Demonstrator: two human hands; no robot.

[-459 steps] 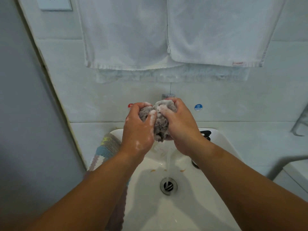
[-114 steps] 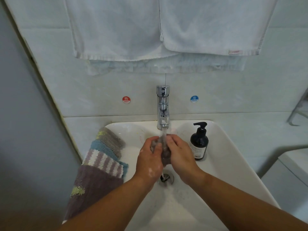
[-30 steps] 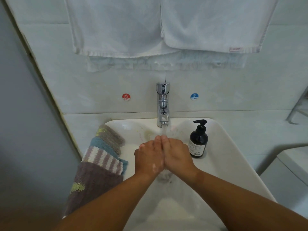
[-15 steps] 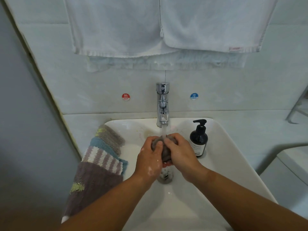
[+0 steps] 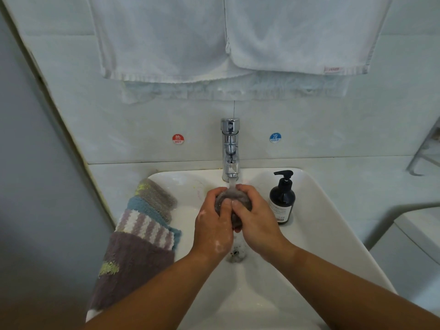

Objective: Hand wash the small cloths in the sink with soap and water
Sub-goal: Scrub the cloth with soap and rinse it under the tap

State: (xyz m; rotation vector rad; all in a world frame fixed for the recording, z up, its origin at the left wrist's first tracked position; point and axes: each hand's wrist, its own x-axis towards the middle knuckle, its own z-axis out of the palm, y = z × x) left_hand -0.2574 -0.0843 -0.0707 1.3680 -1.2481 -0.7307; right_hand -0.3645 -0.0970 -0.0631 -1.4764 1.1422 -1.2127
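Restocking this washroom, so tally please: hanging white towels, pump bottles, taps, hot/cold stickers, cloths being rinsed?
White terry towels hanging in front: 2
Dark plastic pump bottle: 1
Chrome tap: 1
Round wall stickers, red hot and blue cold: 2
Balled grey cloth, gripped by left hand and right hand: 1
Total: 7

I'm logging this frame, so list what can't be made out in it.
Head view:
grey cloth: mostly covered by left hand and right hand; shape hidden.
drain: partly behind the hands and running water.
soap bottle label: print too small to read.
white towels: tops cut off by upper edge.
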